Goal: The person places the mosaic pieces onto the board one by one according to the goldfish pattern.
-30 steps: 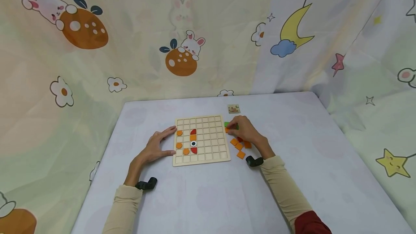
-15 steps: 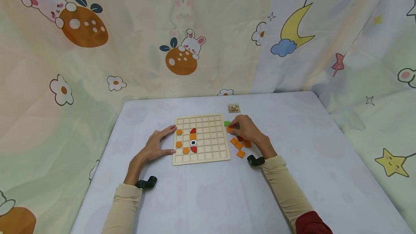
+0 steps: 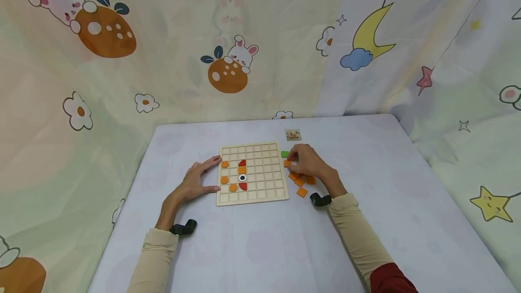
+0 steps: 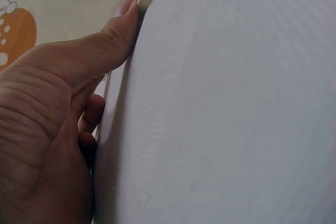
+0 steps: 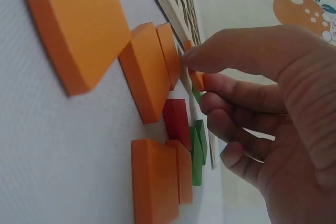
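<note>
1. Orange tile (image 3: 287, 163): on the table just right of the wooden grid board (image 3: 252, 174), pinched between thumb and fingertips of the right hand (image 3: 308, 163). Judged light, rigid and smooth; best taken by opposite edges.
2. Left hand (image 3: 196, 182): fingers straight, thumb against the board's left edge, holding nothing.
3. Count: seven pieces seated in the board; about four loose orange squares (image 3: 300, 183); one green piece (image 3: 284, 153).
</note>
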Available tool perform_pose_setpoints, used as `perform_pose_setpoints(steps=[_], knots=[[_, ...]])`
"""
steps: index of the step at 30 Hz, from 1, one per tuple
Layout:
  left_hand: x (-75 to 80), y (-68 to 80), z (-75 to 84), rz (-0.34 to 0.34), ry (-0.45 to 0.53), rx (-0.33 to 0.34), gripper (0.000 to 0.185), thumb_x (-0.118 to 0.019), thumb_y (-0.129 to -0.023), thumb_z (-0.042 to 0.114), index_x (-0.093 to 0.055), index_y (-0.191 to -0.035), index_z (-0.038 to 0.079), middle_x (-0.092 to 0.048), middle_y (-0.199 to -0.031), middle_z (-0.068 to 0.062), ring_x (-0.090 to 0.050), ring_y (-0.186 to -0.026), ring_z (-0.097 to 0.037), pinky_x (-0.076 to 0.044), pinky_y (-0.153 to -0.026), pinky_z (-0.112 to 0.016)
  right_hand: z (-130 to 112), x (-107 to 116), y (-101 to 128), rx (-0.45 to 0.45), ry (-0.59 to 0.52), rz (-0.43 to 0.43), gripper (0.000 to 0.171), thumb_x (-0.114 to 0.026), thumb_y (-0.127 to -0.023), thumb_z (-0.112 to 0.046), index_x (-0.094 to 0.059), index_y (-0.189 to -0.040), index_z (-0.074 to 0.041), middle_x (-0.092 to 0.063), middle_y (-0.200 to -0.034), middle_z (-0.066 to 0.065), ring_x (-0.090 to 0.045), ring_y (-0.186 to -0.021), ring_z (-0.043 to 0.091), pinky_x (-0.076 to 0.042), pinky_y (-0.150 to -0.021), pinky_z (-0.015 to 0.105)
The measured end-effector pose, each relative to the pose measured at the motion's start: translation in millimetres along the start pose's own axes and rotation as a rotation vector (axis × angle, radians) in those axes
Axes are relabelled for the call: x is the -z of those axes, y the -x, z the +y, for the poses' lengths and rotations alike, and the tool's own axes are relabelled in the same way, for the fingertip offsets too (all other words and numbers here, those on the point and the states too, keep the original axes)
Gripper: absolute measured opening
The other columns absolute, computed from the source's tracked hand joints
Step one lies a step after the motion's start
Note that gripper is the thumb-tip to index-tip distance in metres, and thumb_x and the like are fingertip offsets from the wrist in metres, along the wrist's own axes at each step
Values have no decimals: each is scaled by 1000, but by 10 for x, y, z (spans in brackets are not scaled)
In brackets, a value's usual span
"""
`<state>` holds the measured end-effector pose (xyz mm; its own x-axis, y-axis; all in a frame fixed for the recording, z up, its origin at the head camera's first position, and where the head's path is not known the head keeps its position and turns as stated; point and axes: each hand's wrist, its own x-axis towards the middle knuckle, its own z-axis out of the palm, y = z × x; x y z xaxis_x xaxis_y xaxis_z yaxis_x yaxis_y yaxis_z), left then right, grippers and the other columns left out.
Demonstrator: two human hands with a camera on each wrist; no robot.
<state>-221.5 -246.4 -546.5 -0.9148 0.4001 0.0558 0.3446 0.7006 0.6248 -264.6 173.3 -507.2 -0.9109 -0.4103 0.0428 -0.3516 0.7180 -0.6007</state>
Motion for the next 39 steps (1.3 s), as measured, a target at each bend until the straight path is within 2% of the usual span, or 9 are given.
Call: perform_pose_setpoints(steps=[10, 16, 20, 25, 32, 39], knots=[[-6, -9, -17, 4, -3, 2, 98, -87, -72, 52, -41, -155, 28, -33, -166, 8, -40, -103, -16, -31, -86, -37, -84, 5, -16, -1, -40, 39, 18, -82, -78, -19, -75, -93, -10, -72, -88, 2, -61, -79, 18, -51, -73, 32], [-24, 5, -32, 7, -13, 7, 98, -87, -72, 52, -41, -155, 28, -33, -165, 9, -40, -103, -15, -32, -85, -36, -155, -54, -4, 35, -102, 10, 20, -83, -77, -20, -75, -93, -12, -71, -88, 0, -63, -81, 19, -53, -74, 32], [-30, 6, -38, 5, -8, 16, 98, -87, -72, 51, -41, -155, 30, -33, -165, 10, -40, -103, -16, -31, -86, -37, -190, -105, 0, 97, -110, -12, 19, -83, -78, -19, -75, -93, -11, -71, -89, 0, -63, -80, 17, -53, -74, 31], [-37, 17, -25, 8, -13, 13, 98, -88, -72, 51, -41, -155, 29, -34, -165, 8, -39, -102, -15, -31, -85, -37, -254, -173, 14, 126, -146, -53, 21, -82, -79, -20, -74, -95, -9, -72, -91, 1, -63, -82, 17, -52, -75, 29], [-30, 19, -3, 6, -4, 19, 97, -87, -72, 51, -41, -155, 29, -33, -165, 8, -40, -103, -17, -30, -85, -37, -358, -308, -9, 193, -156, -87, 20, -84, -79, -19, -73, -91, -9, -71, -87, 1, -64, -78, 15, -53, -72, 26], [-17, 5, -11, 7, -6, 18, 98, -86, -72, 53, -41, -155, 29, -33, -166, 9, -40, -104, -17, -31, -86, -38, -477, -417, -28, 192, -145, -111, 17, -82, -80, -21, -74, -91, -12, -72, -86, -2, -62, -77, 11, -52, -72, 26]])
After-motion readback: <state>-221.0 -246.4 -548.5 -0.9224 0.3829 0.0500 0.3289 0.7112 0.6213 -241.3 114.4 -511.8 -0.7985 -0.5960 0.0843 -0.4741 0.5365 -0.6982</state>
